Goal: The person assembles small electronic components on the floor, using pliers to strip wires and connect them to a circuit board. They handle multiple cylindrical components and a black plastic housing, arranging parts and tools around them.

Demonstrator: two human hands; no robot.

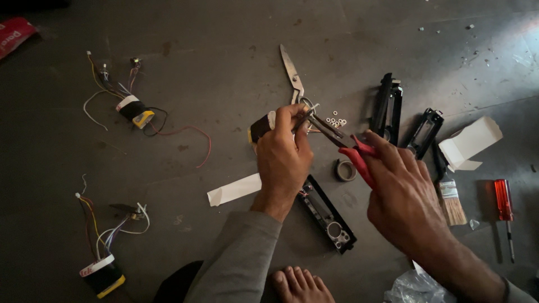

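Note:
My left hand holds a small black and yellow wired part wrapped in white tape, raised over the dark floor. My right hand grips red-handled pliers. The pliers' jaws reach left to the part at my left fingertips. Behind my left hand, scissors lie on the floor with their blades pointing away. Several small silver nuts sit just beyond the pliers.
Two similar wired parts lie at the left. A long black casing, a tape roll, black frames, a white box, a brush and a red screwdriver surround my hands. A bare foot is at the bottom.

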